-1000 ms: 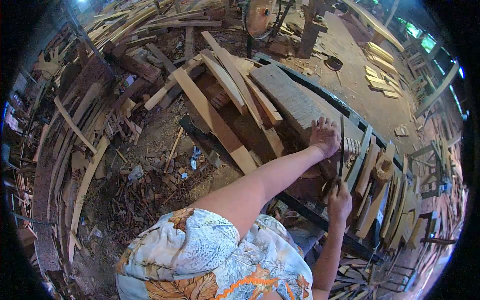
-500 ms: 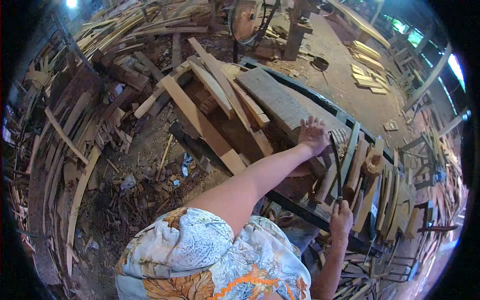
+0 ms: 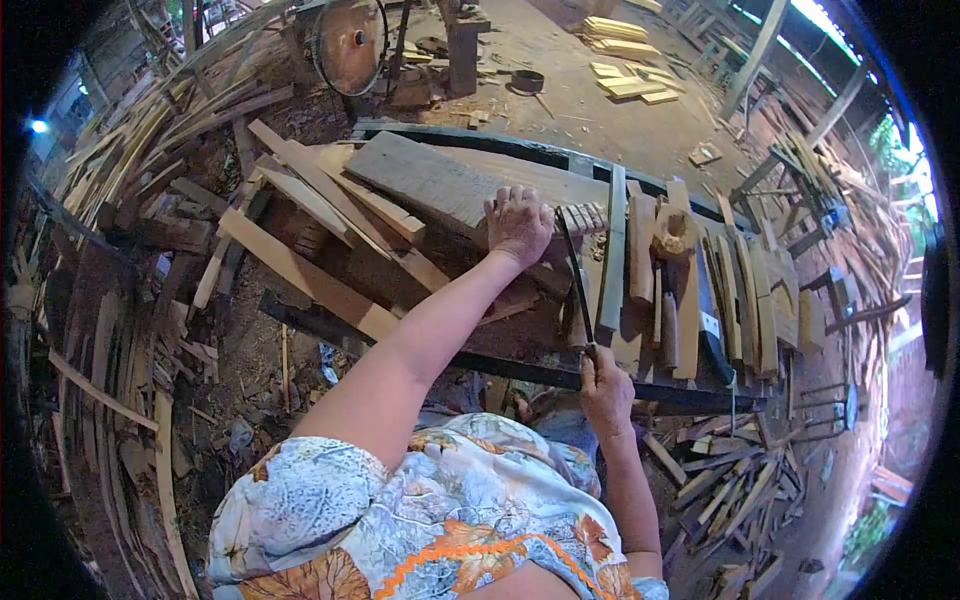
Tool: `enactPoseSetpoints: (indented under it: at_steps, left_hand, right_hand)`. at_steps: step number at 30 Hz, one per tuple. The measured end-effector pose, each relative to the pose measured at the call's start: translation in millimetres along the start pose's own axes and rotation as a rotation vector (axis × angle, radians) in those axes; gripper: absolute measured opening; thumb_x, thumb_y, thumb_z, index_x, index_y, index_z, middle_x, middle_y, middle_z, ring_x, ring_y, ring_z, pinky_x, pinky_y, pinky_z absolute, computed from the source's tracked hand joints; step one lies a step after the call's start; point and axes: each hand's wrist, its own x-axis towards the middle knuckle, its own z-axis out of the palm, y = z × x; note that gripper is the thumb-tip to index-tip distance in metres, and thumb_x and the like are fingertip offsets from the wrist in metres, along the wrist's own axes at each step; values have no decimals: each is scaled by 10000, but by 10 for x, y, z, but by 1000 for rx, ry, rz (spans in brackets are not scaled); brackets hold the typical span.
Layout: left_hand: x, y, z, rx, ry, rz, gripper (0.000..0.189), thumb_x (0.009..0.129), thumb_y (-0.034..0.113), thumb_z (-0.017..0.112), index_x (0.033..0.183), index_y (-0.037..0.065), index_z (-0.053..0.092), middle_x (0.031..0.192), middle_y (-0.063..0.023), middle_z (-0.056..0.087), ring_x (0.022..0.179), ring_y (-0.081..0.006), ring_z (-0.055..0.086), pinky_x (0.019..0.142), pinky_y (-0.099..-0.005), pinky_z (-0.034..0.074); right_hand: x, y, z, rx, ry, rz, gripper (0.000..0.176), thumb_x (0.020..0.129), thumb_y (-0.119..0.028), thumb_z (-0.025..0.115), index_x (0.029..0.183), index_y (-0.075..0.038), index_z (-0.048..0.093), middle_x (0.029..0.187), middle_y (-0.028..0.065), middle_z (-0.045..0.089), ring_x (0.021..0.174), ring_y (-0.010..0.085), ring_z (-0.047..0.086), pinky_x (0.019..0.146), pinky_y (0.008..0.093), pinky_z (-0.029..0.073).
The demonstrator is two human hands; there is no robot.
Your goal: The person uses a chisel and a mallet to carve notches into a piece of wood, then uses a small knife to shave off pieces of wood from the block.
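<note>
My left hand (image 3: 521, 226) bears down on a thick, weathered wooden plank (image 3: 425, 180), fingers curled over it near its right end. Just right of those fingers is a piece of wood with a row of pale notches (image 3: 583, 218). My right hand (image 3: 606, 392) is closed around the handle of a long, narrow dark-bladed tool (image 3: 578, 280). Its blade runs from my fist up to the notched end, right beside my left hand. A grey-green wooden strip (image 3: 613, 250) lies just right of the blade.
Wood pieces and a handsaw (image 3: 712, 345) lie along the right of the workbench (image 3: 500, 365). Loose boards (image 3: 300, 265) lie at its left. Beyond stand a round fan (image 3: 348, 45) and stacked yellow planks (image 3: 632, 80). Scrap wood (image 3: 735, 490) covers the ground nearby.
The view has swung to the right, so the bench and both hands appear further left. My left hand stays on the plank and my right hand keeps its hold on the bladed tool.
</note>
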Motion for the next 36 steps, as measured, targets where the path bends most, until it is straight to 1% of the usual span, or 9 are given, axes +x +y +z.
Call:
enactPoseSetpoints:
  at_steps: [7,13,17,20,23,24,26,33,36]
  left_hand:
    - [3,17,-45,-21,18,76,202,788,254,522,893,82,512,930,-109,539,959,-298,484,797,-478,355]
    - [14,-52,20,-7,-6,73,223,798,287,522,908,96,550,955,-85,546,994,-274,474,845,-457,335]
    - [18,-22,46,-40,11,67,230,831,297,496,930,95,544,947,-92,553,980,-277,487,842,-465,336]
    - [-25,-1,38,29,-8,86,231,836,299,488,926,94,543,953,-90,548,985,-273,482,831,-467,336]
    - [14,-23,57,52,-15,124,227,827,295,493,922,95,541,963,-93,541,993,-271,476,823,-465,331]
    - [19,-19,50,57,-21,124,209,833,281,494,924,97,534,964,-92,537,981,-274,481,813,-463,339]
    - [11,-2,25,60,-30,132,192,839,267,495,927,100,526,966,-91,533,969,-277,486,803,-461,347]
    - [-8,-22,38,47,20,146,209,813,258,498,942,97,533,984,-95,537,1000,-280,479,834,-452,337]
    - [-16,-22,21,18,-17,161,218,803,253,499,951,98,539,995,-98,538,1018,-277,472,849,-449,328]
  right_hand:
    - [99,-68,-71,-86,-35,49,224,906,-256,485,1046,-86,528,734,216,616,714,408,605,624,495,462]
    - [87,-147,-402,-115,-141,18,206,899,-249,487,1026,-91,522,719,214,607,716,413,600,634,512,446]
    - [53,-95,-223,-119,-45,26,211,902,-259,487,1030,-94,512,712,214,605,712,413,600,630,513,448]
    - [11,-142,-152,-41,-140,134,198,897,-236,496,1007,-76,536,801,225,618,798,425,588,685,511,436]
    - [53,-138,-171,-42,-164,154,203,896,-239,500,1006,-73,535,805,229,616,797,424,590,674,513,437]
    - [65,-128,-182,-36,-159,164,203,896,-239,500,1006,-73,535,805,229,616,797,424,590,674,513,437]
    - [89,-96,-230,-7,-30,14,196,893,-255,517,985,-83,537,696,214,597,698,405,600,616,498,449]
    - [115,-325,-789,231,156,3,156,879,-216,529,918,-66,555,669,202,589,666,395,600,588,480,442]
    - [357,-340,-602,128,129,10,187,886,-236,517,921,-55,550,682,210,595,689,407,600,615,487,448]
